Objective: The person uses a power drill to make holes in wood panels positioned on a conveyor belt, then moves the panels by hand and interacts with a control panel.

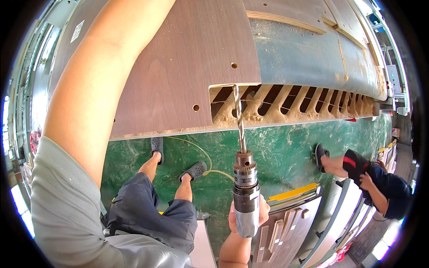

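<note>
A person's right hand [263,211] wraps the body of a metal power drill [246,201], low and just right of centre, its fingers closed around both sides. The drill points away from the person, and its long spiral drill bit [239,117] reaches over a slatted, sawdust-covered ledge [308,106] to the edge of a notch in a brown wood-grain panel [187,58]. Two round holes show in the panel near the notch, one [234,65] beyond it, the other [195,108] to its left.

The step in hand seems to be bringing the drill to the panel. The next move probably calls for lining the tip up with a chosen spot and keeping the drill steady while the panel is held firm.

The left forearm [98,67] crosses the panel and leaves at the top edge; the left hand is cut off, so its grip cannot be told. The drill hides the palm and most of the right fingers, and any trigger. Whether the tip touches the panel or hovers above it, and whether the bit is turning, is unclear. A pale hose [190,144] on the green floor [279,149] disappears behind the drill
</note>
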`<state>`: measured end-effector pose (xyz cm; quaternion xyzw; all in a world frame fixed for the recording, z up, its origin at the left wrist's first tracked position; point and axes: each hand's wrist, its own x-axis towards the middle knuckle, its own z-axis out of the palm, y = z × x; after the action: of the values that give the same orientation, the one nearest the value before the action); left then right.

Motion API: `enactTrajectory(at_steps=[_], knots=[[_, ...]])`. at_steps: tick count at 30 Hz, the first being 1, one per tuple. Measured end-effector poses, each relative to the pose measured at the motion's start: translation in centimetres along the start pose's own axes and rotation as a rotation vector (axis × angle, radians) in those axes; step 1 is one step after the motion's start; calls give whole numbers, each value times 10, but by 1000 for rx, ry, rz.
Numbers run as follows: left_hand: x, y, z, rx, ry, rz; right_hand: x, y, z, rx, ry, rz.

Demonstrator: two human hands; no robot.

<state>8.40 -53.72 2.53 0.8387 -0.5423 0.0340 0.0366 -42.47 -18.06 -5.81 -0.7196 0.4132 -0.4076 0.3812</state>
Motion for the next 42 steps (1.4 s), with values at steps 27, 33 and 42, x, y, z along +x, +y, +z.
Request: enactTrajectory(at_steps=[27, 33, 42], knots=[[-8, 7, -3, -122, 101, -141, -5, -3, 0, -34, 0, 81], [-4, 0, -1, -124, 95, -98, -4, -3, 0, -43, 5, 41], [0, -1, 1, -70, 105, -56, -2, -5, 4, 23, 29, 63]])
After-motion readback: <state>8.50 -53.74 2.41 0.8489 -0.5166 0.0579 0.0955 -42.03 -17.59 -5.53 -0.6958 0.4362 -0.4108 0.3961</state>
